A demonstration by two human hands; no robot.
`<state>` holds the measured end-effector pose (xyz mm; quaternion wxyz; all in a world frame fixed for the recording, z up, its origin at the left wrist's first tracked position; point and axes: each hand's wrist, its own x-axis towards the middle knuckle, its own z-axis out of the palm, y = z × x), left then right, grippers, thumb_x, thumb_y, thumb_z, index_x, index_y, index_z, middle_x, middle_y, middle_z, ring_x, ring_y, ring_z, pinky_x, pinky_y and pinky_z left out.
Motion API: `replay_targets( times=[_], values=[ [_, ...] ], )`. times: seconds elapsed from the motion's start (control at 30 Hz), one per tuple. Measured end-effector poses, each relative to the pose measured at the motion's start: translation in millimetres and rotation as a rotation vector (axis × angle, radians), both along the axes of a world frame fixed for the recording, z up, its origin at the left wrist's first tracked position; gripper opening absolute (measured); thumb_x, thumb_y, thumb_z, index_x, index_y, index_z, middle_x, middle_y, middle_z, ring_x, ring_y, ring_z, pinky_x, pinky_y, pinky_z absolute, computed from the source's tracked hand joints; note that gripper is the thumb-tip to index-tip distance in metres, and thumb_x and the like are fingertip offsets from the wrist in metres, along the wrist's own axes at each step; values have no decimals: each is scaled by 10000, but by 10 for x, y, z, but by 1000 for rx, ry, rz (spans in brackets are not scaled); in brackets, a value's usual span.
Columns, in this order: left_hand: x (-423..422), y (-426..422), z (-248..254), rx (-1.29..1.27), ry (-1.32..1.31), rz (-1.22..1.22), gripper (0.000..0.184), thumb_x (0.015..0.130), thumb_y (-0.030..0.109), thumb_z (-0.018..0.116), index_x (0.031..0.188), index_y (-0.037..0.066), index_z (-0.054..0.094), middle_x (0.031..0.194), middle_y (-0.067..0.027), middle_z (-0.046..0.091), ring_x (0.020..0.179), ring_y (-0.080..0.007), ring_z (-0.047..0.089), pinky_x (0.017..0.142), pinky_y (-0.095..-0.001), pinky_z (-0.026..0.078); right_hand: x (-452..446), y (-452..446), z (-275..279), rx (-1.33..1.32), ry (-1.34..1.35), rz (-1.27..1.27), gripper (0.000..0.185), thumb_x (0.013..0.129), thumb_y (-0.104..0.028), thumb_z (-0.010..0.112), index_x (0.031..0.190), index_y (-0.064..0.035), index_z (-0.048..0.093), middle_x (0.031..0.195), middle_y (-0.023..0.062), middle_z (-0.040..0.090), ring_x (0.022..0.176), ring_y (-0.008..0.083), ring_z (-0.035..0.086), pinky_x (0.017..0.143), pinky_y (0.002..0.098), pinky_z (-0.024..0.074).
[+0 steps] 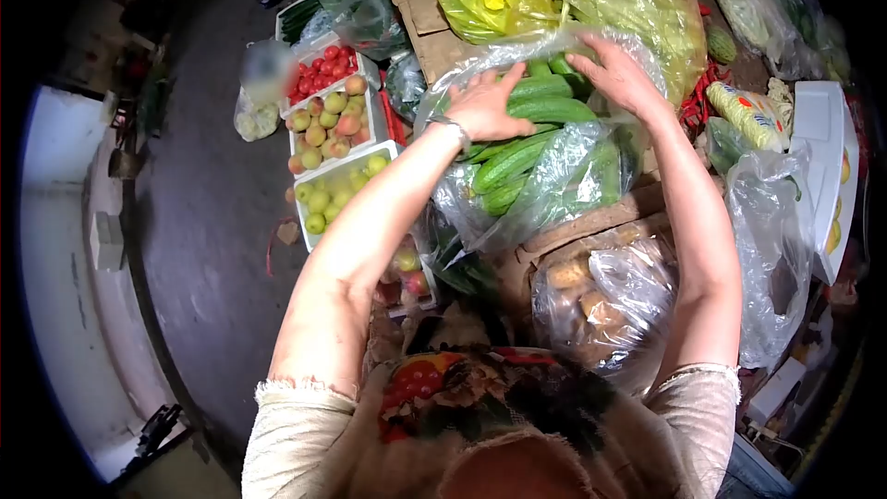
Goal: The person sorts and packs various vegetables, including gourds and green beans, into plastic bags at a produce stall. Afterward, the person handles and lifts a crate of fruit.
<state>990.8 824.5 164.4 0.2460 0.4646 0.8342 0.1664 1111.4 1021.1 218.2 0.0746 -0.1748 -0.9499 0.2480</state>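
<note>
Long green cucumbers [554, 111] lie in an opened clear plastic bag [480, 222] in front of me. My left hand [490, 106], with a bracelet at the wrist, rests on the left side of the cucumbers and the bag, its fingers spread. At the upper right of the same bag is my right hand [614, 74], its fingers apart beside the bag's edge. Neither hand is closed round a cucumber. Just behind the bag lies a yellow plastic bag [637, 14].
White boxes on the left hold tomatoes [323, 69], peaches [328, 125] and green fruit [337, 189]. Nearer me is a clear bag of brown produce [605, 300]. A white scale-like object [818, 129] and a clear bag [767, 249] are on the right.
</note>
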Motion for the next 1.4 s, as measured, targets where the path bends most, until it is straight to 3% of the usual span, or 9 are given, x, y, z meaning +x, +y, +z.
replay_targets(
  times=[0.17, 0.3, 0.5, 0.7, 0.9, 1.07, 1.17, 1.33, 1.4],
  values=[
    [-56, -234, 34, -43, -45, 10, 1051, 700, 465, 721, 1538, 179, 155, 1572, -162, 211, 1450, -342, 200, 1110, -652, 131, 120, 237, -70, -107, 30, 13, 377, 931, -261, 612, 1236, -42, 594, 1191, 167, 642, 1071, 298, 609, 936, 353, 461],
    [55, -276, 77, 101, -17, 123, 1101, 702, 452, 729, 1539, 112, 99, 1574, -196, 164, 1454, -347, 181, 1122, -622, 162, 67, -33, 302, 253, 242, 63, 285, 903, -183, 612, 1125, -5, 622, 1014, 225, 648, 927, 385, 616, 828, 410, 492],
    [-139, -324, 11, 17, -74, 166, 942, 708, 505, 717, 1487, 153, 321, 1451, -190, 398, 1375, -346, 343, 1077, -586, 283, 216, 34, -133, 127, -507, -18, 352, 921, -212, 550, 1239, -66, 589, 1166, 204, 641, 1086, 317, 623, 921, 428, 488],
    [-98, -329, -55, 85, 14, 161, 890, 720, 558, 695, 1455, 168, 380, 1429, -160, 436, 1363, -326, 366, 1081, -585, 267, 509, 252, 30, 355, -829, -51, 300, 812, -169, 606, 1096, -98, 675, 1023, 180, 688, 972, 340, 656, 849, 404, 507],
    [337, -234, 65, -6, 204, 168, 778, 802, 487, 664, 1454, 167, 382, 1358, -194, 466, 1287, -359, 424, 1002, -580, 364, 781, -63, 421, 362, -742, 123, 273, 793, -113, 650, 1062, -94, 692, 985, 180, 690, 937, 335, 673, 806, 402, 536],
    [211, -269, 37, 113, 43, 153, 833, 816, 564, 628, 1477, 145, 344, 1441, -219, 392, 1342, -396, 356, 1084, -593, 272, 842, -373, 362, 416, -758, 176, 485, 838, -290, 678, 1287, -138, 575, 1049, 143, 673, 1100, 303, 582, 1092, 558, 248],
    [-54, -440, -187, 377, -258, 219, 754, 905, 558, 492, 1481, 99, 330, 1512, -190, 326, 1398, -344, 310, 1134, -543, 228, 988, -552, 418, 437, -592, 235, 469, 869, -242, 672, 1309, -129, 556, 1053, 150, 679, 1120, 326, 573, 1110, 522, 247],
    [-168, -953, -176, 143, -51, 85, 599, 874, 301, 520, 1424, 83, 425, 1196, -214, 624, 1262, -340, 472, 1041, -538, 310, 1081, -735, 422, 363, -528, 263, 457, 861, -227, 673, 1290, -115, 563, 1077, 164, 664, 1132, 332, 561, 1097, 538, 256],
    [-12, -1119, -30, 37, 338, 3, 561, 804, 214, 567, 1349, 90, 520, 982, -169, 693, 1127, -322, 542, 971, -504, 328, 1085, -814, 443, 335, -525, 291, 446, 862, -221, 669, 1281, -105, 566, 1087, 167, 656, 1127, 334, 561, 1092, 557, 256]
  ],
)
